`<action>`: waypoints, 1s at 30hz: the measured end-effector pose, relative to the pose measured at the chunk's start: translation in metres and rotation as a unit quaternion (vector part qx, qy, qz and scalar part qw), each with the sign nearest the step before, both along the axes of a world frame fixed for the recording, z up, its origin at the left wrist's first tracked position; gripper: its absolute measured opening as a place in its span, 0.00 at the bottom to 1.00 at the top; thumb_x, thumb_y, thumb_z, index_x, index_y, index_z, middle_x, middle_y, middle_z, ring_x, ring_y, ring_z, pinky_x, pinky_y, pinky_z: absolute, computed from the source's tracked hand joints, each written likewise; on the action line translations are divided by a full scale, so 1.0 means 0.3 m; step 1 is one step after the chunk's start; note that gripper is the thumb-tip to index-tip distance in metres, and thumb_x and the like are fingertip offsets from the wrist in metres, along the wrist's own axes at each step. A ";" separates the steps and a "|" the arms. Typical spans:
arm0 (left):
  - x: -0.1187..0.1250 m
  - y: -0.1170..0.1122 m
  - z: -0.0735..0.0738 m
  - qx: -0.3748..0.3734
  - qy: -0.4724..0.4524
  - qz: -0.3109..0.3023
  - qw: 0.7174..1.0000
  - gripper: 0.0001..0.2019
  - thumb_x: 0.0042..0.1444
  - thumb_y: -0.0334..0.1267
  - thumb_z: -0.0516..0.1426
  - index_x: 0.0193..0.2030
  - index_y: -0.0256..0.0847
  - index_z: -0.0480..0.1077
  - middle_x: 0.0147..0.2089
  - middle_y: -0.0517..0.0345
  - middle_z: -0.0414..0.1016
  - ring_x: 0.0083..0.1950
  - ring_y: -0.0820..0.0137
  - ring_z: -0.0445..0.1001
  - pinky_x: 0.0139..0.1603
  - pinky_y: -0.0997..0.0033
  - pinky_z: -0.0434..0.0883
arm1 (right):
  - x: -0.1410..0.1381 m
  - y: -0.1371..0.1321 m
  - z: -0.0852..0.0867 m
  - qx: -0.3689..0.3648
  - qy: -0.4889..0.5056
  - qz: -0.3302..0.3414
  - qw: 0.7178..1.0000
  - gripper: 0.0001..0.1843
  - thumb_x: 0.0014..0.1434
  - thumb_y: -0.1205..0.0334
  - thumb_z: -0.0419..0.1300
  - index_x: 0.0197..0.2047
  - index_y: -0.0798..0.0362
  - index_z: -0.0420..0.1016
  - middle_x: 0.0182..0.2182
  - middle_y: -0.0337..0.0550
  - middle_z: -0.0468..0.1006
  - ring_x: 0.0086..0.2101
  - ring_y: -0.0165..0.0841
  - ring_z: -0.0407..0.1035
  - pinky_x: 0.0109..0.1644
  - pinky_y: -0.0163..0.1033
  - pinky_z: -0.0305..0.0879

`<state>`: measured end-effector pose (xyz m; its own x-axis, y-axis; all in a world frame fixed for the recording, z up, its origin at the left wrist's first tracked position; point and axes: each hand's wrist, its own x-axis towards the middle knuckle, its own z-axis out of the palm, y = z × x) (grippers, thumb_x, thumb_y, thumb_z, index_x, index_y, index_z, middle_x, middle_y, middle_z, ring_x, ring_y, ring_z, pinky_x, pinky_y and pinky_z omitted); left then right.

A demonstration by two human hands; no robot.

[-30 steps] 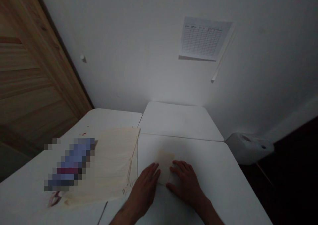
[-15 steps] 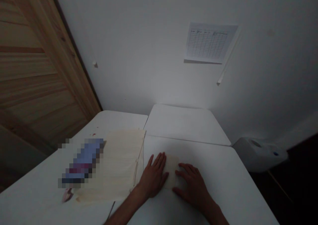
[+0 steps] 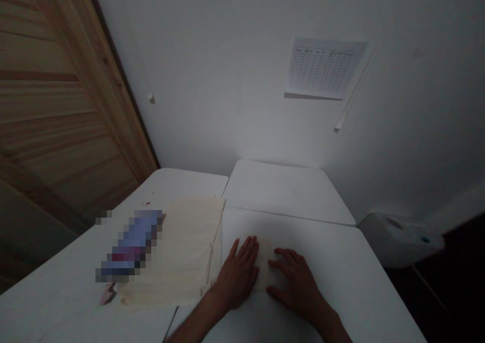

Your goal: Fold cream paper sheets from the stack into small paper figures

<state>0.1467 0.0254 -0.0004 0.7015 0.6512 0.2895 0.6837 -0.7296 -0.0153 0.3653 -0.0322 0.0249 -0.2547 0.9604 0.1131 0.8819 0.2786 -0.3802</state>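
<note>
A small, thin, cream-coloured piece of cloth or paper (image 3: 264, 264) lies flat on the white table (image 3: 326, 267) between my hands; I cannot tell which material it is. My left hand (image 3: 240, 270) rests palm down over its left part, fingers stretched forward and hiding that edge. On the other side, my right hand (image 3: 293, 280) has its fingers spread and slightly bent, with the fingertips touching or close to the right edge. To the left of my left hand lies a flat stack of cream fabric sheets (image 3: 185, 247) with loose threads along its right edge.
A blurred-out blue item (image 3: 134, 242) lies at the stack's left, near a small pinkish scrap (image 3: 108, 293). A printed chart (image 3: 322, 67) hangs on the wall. A white plastic container (image 3: 397, 242) stands right of the table; a wooden door (image 3: 68, 105) is at the left.
My left hand has slid slightly to the right, covering a little more of the small piece. My right hand stays nearly in place. The whole view has shifted slightly.
</note>
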 end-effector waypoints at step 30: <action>-0.096 -0.093 0.038 -0.035 -0.042 -0.067 0.996 0.09 0.65 0.37 0.51 0.46 0.41 0.71 0.51 0.52 0.75 0.55 0.61 0.71 0.54 0.57 0.70 | -0.060 -0.062 0.007 0.035 0.063 0.028 0.997 0.18 0.55 0.60 0.61 0.50 0.44 0.73 0.53 0.41 0.71 0.53 0.40 0.63 0.58 0.46 0.58</action>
<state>0.1178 -0.0023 0.0111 0.7593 0.5736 0.3075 0.5763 -0.8121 0.0919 0.3475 -0.0509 0.0270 -0.2875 0.9337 0.2134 0.8105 0.3559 -0.4652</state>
